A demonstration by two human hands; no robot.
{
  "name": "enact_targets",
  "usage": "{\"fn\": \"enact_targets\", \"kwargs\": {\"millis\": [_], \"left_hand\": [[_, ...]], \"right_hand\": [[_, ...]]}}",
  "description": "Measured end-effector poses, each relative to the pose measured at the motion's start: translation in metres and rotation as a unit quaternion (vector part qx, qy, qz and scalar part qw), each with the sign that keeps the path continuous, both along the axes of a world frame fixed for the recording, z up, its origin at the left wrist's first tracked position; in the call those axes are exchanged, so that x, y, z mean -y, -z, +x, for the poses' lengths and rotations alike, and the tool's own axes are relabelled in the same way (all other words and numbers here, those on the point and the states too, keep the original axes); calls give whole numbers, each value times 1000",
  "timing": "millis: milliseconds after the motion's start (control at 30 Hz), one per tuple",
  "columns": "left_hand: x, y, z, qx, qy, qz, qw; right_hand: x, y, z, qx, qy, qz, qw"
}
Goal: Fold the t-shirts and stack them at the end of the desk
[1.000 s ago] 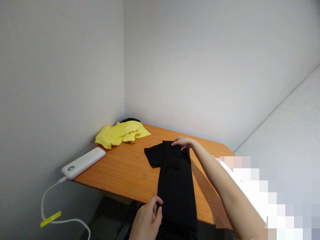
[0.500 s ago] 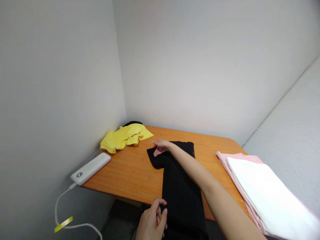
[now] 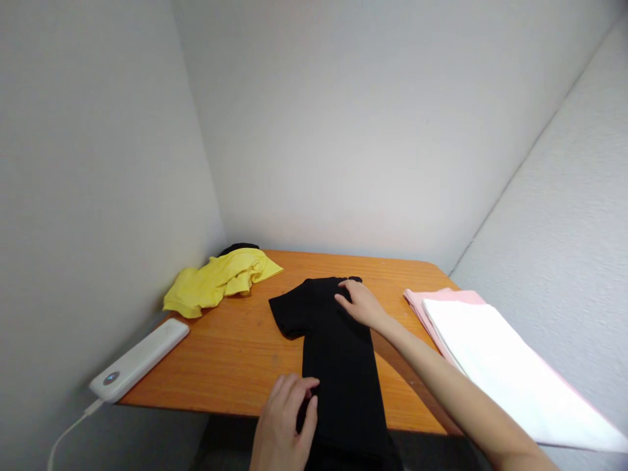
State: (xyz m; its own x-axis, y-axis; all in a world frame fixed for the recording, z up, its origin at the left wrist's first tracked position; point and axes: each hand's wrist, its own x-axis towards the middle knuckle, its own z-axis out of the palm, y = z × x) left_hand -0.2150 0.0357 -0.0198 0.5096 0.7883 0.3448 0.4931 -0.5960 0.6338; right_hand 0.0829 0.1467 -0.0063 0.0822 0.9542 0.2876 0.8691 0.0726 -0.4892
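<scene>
A black short-sleeved T-shirt (image 3: 338, 366), folded lengthwise, lies on the wooden table with its sleeve pointing left. Its lower end hangs over the near table edge. My right hand (image 3: 362, 304) rests open near the shirt's far end by the collar, fingers stretched forward. At the shirt's left edge, close to the front of the table, is my left hand (image 3: 287, 418). Its fingers are curved, with a gap between thumb and forefinger; I see nothing gripped there.
A crumpled yellow garment (image 3: 220, 278) lies at the back left, with a black item (image 3: 239, 247) behind it. A white power bank (image 3: 140, 360) with a cable sits at the left edge. Folded white cloth (image 3: 495, 360) lies on pink cloth (image 3: 417, 302) at right. Walls border the table (image 3: 235, 366).
My right hand has moved from the sleeve to the collar end, and the sleeve now lies flatter. My left hand's fingers have spread slightly. The view has shifted to the right.
</scene>
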Motion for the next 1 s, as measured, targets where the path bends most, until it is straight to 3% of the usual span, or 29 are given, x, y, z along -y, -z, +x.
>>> {"fn": "enact_targets", "kwargs": {"millis": [100,200,467,700,867,1000], "left_hand": [[-12,-7,22,-89,73,80,990],[-25,-4,42,-164,116,123,972],[-28,34,53,-230,80,82,966],[-17,39,66,-223,46,75,971],[-20,20,71,-197,51,47,978],[-53,-17,66,-103,-40,47,993]], "right_hand": [[18,21,-1,128,-23,15,991],[17,29,-5,156,-34,-2,987],[-9,44,-5,155,-59,-88,982],[-15,43,-2,144,-70,-94,983],[-7,20,-25,149,-121,-25,981],[-10,0,-41,166,-171,-48,970]]}}
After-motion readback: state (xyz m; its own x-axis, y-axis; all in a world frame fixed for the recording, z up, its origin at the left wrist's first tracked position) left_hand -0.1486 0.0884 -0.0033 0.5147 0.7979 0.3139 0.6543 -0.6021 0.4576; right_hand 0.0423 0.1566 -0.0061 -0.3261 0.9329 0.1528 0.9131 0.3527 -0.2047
